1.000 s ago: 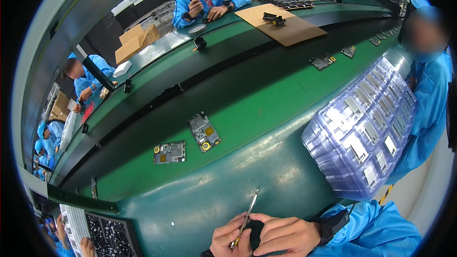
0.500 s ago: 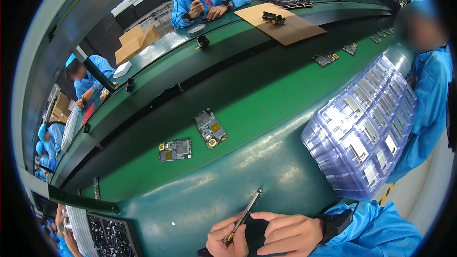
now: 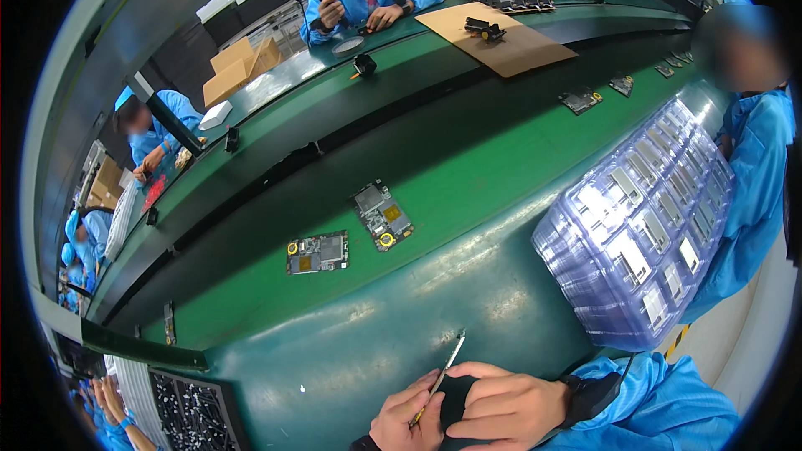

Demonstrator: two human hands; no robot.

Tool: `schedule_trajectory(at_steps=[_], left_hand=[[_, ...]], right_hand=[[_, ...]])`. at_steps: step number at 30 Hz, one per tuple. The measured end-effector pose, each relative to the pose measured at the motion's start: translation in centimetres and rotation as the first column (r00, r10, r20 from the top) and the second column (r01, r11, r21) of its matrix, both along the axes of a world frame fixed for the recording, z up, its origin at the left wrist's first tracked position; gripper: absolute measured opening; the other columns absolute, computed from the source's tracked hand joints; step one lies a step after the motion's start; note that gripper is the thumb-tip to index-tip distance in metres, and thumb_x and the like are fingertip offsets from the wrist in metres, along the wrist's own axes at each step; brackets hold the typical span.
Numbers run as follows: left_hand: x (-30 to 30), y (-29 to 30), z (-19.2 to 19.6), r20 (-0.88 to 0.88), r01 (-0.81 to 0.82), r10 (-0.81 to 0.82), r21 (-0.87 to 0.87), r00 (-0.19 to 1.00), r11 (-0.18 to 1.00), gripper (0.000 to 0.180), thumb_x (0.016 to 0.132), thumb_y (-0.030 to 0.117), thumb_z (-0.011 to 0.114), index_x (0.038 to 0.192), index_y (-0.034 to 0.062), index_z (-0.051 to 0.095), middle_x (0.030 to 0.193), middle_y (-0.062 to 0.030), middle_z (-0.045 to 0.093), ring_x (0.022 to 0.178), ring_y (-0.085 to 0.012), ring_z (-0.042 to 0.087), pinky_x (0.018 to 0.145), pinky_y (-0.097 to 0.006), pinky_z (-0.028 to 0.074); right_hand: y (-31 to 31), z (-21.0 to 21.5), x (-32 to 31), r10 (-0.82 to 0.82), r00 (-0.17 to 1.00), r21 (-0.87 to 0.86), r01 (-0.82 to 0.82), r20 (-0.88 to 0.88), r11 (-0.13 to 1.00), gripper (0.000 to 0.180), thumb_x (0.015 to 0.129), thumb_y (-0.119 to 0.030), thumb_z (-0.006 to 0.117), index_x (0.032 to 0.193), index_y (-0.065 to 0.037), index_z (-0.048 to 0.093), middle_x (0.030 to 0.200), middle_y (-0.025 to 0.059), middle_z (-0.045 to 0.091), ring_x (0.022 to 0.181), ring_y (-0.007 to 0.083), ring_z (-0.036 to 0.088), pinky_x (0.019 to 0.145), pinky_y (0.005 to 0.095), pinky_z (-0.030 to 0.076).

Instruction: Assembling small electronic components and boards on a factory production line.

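Near the lower edge, my left hand (image 3: pixel 408 419) pinches a thin circuit board (image 3: pixel 452 357) between thumb and fingers. The board is seen nearly edge-on as a slim pale strip, tilted up to the right with its far end above the bench. My right hand (image 3: pixel 511 401) is beside it, index finger stretched out so that its tip meets the board's edge. The other fingers of that hand are loosely bent and apart, gripping nothing visible; its thumb is hidden. Two more circuit boards (image 3: pixel 317 252) (image 3: pixel 383 215) with yellow rings lie on the green belt beyond.
At right stands a stack of clear plastic trays (image 3: pixel 606 267) holding silvery parts, beside a co-worker in blue. More boards (image 3: pixel 581 101) lie farther along the belt. A black bin (image 3: pixel 225 426) of small parts is at lower left. Cardboard (image 3: pixel 522 42) and other workers are across the line.
The board in my left hand has turned more edge-on, and that hand has moved slightly right. The belt boards appear shifted slightly right and upward. My right index finger stays at the board's edge.
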State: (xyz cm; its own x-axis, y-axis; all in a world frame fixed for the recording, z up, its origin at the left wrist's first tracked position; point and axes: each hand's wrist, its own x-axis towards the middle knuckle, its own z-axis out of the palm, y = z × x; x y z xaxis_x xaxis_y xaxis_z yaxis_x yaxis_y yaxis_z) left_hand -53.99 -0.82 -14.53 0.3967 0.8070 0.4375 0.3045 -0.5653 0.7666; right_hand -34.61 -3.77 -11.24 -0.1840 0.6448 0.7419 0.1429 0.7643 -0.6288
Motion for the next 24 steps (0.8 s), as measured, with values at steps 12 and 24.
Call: schedule_trajectory(at_steps=[12, 24], left_hand=[[0.0, -0.2, 0.3, 0.143, -0.104, 0.164, -0.353, 0.976, 0.93, 0.046, 0.09, -0.004, 0.067, 0.131, -0.0025, 0.047, 0.106, -0.0158, 0.068, 0.089, -0.0162, 0.066, 0.078, -0.027, 0.053], [0.0, -0.1, 2.4, 0.357, 0.102, 0.182, -0.646, 0.916, 0.756, 0.063, 0.088, -0.006, 0.068, 0.142, -0.0016, 0.036, 0.106, -0.0119, 0.068, 0.096, -0.0163, 0.065, 0.084, -0.027, 0.052]], right_hand=[[-0.2, -0.2, -0.2, -0.013, 0.999, -0.022, 0.012, -0.051, 1.0, 0.016, 0.075, -0.004, 0.078, 0.086, 0.004, 0.069, 0.072, 0.0113, 0.06, 0.068, 0.0276, 0.06, 0.091, 0.0519, 0.051], [0.1, -2.3, -0.6, -0.21, 0.958, -0.509, 0.282, 0.194, 0.813, 0.039, 0.089, -0.007, 0.069, 0.127, -0.004, 0.06, 0.103, 0.0105, 0.068, 0.083, 0.026, 0.066, 0.075, 0.0308, 0.053]])
